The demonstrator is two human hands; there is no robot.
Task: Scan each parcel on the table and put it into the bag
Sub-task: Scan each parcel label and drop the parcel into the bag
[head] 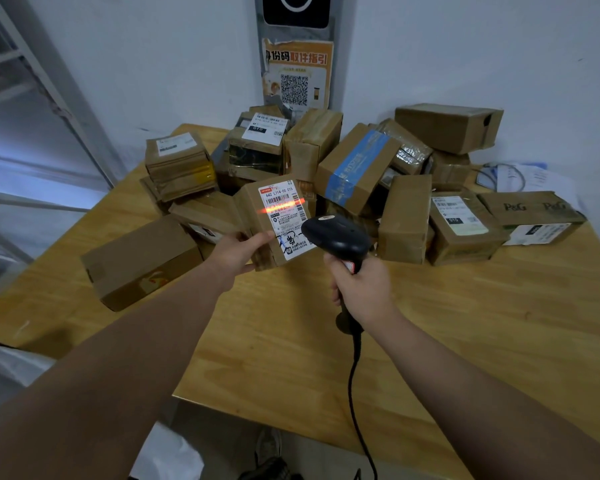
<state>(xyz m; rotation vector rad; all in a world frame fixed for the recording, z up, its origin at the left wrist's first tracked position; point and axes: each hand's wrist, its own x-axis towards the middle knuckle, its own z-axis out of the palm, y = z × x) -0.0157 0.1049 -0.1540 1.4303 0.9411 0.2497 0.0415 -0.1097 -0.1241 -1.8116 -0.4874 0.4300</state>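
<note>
Parcel [257, 216] of brown cardboard stands tilted in the left hand [238, 252], at the near edge of the pile [361, 174] of boxes. Its white label [286, 216] faces the camera. The thumb presses on the front face just beside the label's lower left corner. The other fingers go round the box's left side and are hidden behind it, so the hand pinches the parcel between thumb and fingers. I cannot tell whether its lower edge touches the table [465, 341]. The left forearm reaches in from the lower left, nearly straight, with the wrist level.

An orange-red scan line [281, 206] lies across the label's barcode, slanting up to the right. The right hand [361, 289] is curled tightly round the handle of a black scanner [336, 237]. The scanner's head is raised toward the label and covers its lower right corner in this view. Whether a finger is on the trigger cannot be seen. The right arm comes in from the lower right with the wrist cocked upward. The black cable [354, 375] drops from the handle across the table's near edge.

Other boxes lie behind and beside the held one: a plain box [142, 261] to the left, a blue-taped box [357, 168] behind, and one printed P&G [534, 209] at the far right. A QR poster [297, 77] hangs on the wall. White material [167, 455] shows below the table; I cannot tell if it is the bag.
</note>
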